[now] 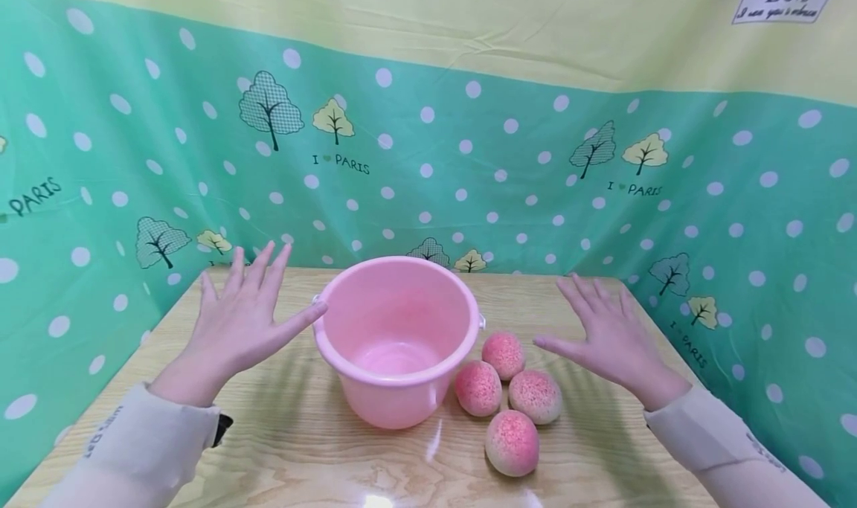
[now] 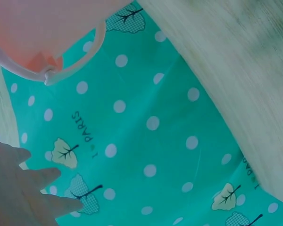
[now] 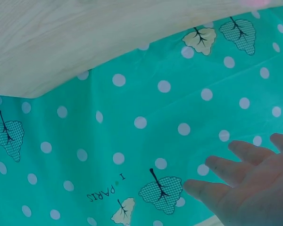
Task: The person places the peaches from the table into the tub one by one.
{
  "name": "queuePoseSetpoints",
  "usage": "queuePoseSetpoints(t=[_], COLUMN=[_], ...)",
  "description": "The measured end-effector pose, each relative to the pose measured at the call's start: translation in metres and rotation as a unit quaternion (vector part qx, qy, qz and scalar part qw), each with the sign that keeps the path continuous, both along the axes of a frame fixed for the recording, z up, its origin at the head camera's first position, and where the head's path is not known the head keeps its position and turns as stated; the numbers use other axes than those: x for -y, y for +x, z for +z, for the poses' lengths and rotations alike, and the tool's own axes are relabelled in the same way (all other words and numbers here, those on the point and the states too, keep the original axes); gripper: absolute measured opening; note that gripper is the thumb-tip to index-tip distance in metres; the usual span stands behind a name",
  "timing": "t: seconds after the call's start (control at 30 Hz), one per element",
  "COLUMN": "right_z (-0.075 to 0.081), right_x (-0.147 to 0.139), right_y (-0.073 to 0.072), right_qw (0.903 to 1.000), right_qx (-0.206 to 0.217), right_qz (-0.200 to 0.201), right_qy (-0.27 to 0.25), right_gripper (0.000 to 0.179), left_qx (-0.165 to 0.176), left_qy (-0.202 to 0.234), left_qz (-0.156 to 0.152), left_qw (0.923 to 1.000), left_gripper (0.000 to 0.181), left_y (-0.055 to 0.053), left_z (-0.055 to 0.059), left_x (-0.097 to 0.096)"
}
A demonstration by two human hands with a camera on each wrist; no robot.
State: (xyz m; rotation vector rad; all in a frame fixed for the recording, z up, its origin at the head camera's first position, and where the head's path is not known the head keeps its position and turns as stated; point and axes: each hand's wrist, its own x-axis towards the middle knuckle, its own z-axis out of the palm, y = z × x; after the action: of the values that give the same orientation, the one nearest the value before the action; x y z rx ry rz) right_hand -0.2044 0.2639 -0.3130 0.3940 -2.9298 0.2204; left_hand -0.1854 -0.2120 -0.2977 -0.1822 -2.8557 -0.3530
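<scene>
A pink plastic bucket (image 1: 395, 389) stands upright on the table, its inside bare in the head view. Just right of it, several pink-and-cream peaches (image 1: 512, 442) sit in a loose cluster. My left hand (image 1: 237, 318) is held up left of the bucket with fingers spread, its thumb tip overlapping the rim in the head view. To the right of the peaches, my right hand (image 1: 612, 337) is raised with fingers spread and nothing in it. The left wrist view catches the bucket's rim and handle (image 2: 92, 54) above the left fingers (image 2: 42, 178). Spread right fingers (image 3: 226, 165) show in the right wrist view.
The wood-grain table (image 1: 321, 471) carries the bucket and peaches. A green and yellow curtain (image 1: 442, 188) with white dots and printed trees encloses its back and both sides. Light sleeves (image 1: 713, 426) cover both forearms.
</scene>
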Motion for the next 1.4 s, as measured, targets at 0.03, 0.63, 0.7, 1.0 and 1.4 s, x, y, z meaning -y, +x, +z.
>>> queuePoseSetpoints(t=[0.03,0.63,0.7,1.0,1.4], right_z=[-0.001,-0.019,-0.021,-0.029,-0.042], right_x=[0.000,-0.002,-0.002,-0.001,0.000], right_y=[0.001,0.011,0.011,0.013,0.017], right_qw=[1.0000,0.9998,0.9997,0.9990,0.9986], right_qx=[0.001,0.008,0.011,0.025,0.028], right_qz=[0.000,-0.001,-0.001,-0.005,-0.004], right_qy=[-0.002,-0.018,-0.020,-0.037,-0.045], right_gripper=[0.106,0.105,0.105,0.104,0.102], left_qx=[0.001,-0.001,-0.002,-0.006,0.003], left_qy=[0.000,0.030,0.033,0.041,0.064], left_qz=[0.000,-0.014,-0.015,-0.023,-0.031], left_qw=[1.0000,0.9994,0.9993,0.9989,0.9974], left_gripper=[0.102,0.100,0.100,0.097,0.095], left_y=[0.000,-0.002,-0.002,-0.001,0.000], left_z=[0.000,-0.008,-0.008,-0.012,-0.015], left_x=[0.000,-0.006,-0.007,-0.009,-0.011])
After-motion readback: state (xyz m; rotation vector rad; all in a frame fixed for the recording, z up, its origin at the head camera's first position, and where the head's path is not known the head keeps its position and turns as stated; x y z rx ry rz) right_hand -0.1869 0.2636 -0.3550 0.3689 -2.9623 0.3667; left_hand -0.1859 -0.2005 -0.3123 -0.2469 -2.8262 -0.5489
